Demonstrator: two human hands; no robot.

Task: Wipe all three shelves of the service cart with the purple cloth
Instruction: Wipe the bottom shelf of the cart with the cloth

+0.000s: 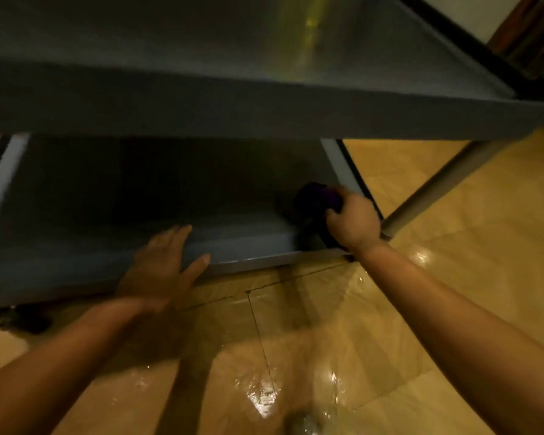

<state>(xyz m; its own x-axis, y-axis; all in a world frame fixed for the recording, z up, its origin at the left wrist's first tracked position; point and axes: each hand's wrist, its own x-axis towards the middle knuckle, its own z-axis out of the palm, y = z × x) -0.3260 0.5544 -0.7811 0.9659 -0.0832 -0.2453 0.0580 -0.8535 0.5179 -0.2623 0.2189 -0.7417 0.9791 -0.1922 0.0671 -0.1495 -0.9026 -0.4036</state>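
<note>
Down low, the right hand [354, 219] is closed around the purple cloth [318, 200], which is bunched and pressed onto the lower shelf [139, 196] at its near right corner, beside the cart leg [434, 189]. The left hand [162, 266] lies open and flat, fingers spread, on that shelf's front rim, likely steadying the cart. An upper shelf [201, 102] overhangs and shades the work. This looks like the wiping of a lower shelf; next, the cloth probably needs sweeping leftward across the dark surface toward the far side.
</note>
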